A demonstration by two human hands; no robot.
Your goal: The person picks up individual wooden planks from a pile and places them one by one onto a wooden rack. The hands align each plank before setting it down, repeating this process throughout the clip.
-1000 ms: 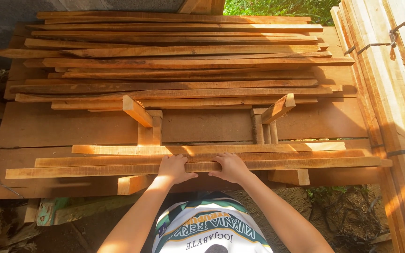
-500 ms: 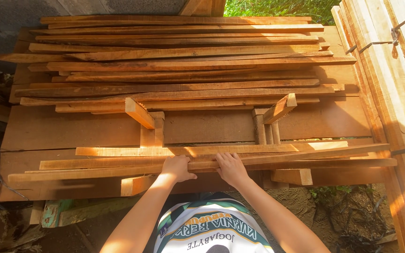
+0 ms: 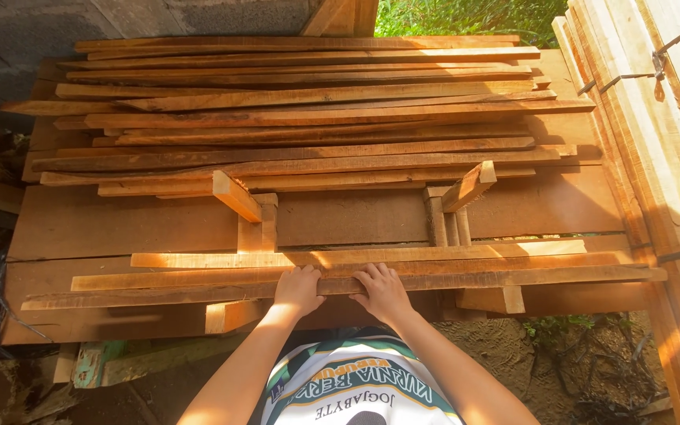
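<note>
A broad worktop [image 3: 356, 220] of wide planks carries all the stock in view, with a grey wall [image 3: 159, 20] behind it and foliage [image 3: 466, 16] at the far right corner. On its far half lies a loose stack [image 3: 308, 110] of long thin slats, too many and too overlapped for a sure count, well over a dozen. To the right stands a bundle [image 3: 655, 142] of pale boards bound with metal straps, two straps visible. Between the stack and the near edge rise two wooden stops [image 3: 257, 220], each a short upright with an angled block on top, one left, one right. Against the near side of these stops lie three slats [image 3: 371, 271], side by side and slightly staggered, running the full width of the worktop and overhanging at the right. Both hands rest on them near the middle: the left hand [image 3: 298, 287] and the right hand [image 3: 383, 290] lie palm down, fingers curled over the slats' near edge and gripping the nearest one, close together but not touching. Judgement: these slats are long, thin and stiff along the grain yet likely to flex and sag at the ends; light singly, rough-sawn, with splinter risk. A hold nearer the thirds of the length would steady them better than the central grip.
</note>
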